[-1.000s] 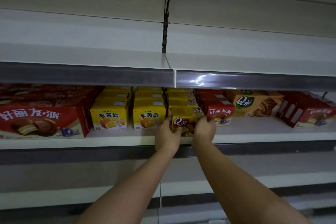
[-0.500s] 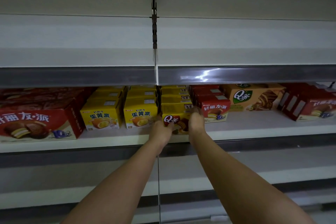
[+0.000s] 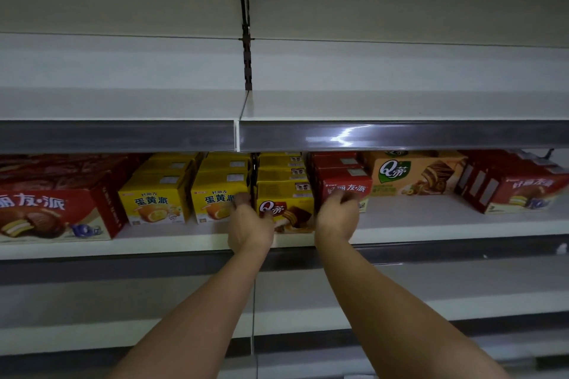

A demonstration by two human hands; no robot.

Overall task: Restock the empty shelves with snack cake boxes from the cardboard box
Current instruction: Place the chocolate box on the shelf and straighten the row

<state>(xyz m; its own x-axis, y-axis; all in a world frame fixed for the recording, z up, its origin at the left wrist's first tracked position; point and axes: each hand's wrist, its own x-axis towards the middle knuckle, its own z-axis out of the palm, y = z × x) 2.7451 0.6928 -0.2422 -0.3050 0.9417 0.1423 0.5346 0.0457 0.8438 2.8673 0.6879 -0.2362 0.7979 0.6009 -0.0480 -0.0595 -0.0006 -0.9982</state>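
Note:
A yellow snack cake box (image 3: pixel 289 209) with a Q logo and a chocolate cake picture stands at the front of the middle shelf (image 3: pixel 172 243), heading a row of the same boxes. My left hand (image 3: pixel 251 226) holds its left edge, thumb on the front face and fingers in the gap beside it. My right hand (image 3: pixel 337 215) is just right of the box, blurred, with fingers loosely curled around nothing in front of a red pie box (image 3: pixel 345 188). No cardboard box is in view.
Left of the Q row stand two rows of yellow egg-yolk pie boxes (image 3: pixel 154 206) and a large red pie box (image 3: pixel 52 212). To the right are a large orange Q box (image 3: pixel 412 174) and more red boxes (image 3: pixel 517 191). The upper shelf (image 3: pixel 400 101) is bare.
The Q box has been pushed back onto the shelf front. My right hand has come off its right side and shifted right; my left hand stays at the left edge.

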